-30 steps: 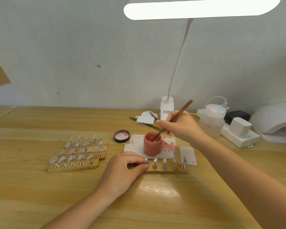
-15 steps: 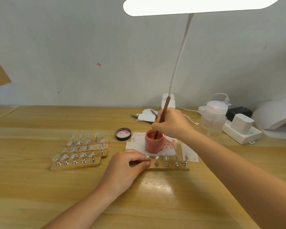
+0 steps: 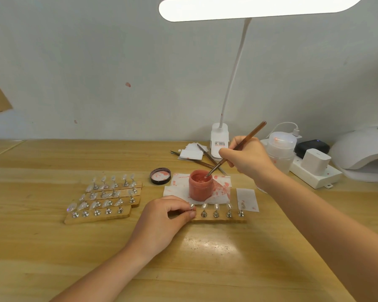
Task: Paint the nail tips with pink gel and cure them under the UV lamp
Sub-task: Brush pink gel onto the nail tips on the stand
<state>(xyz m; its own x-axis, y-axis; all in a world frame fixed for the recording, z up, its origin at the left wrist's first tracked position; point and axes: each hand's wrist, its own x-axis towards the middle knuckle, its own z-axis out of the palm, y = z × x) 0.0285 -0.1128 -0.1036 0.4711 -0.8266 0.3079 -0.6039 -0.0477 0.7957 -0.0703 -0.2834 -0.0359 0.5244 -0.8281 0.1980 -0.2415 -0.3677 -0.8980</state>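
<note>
Over jar (image 3: pixel 200 188), brush (image 3: pixel 236 149) tilted again

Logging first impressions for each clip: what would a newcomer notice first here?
The open pink gel pot at the table's centre, with the right hand dipping a brush into it. Just in front, the left hand pinches the end nail tip on a wooden strip; overhead glows the desk lamp.

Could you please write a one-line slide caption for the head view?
Right hand dips a brush into the pink gel jar while left hand pinches a nail tip.
</note>
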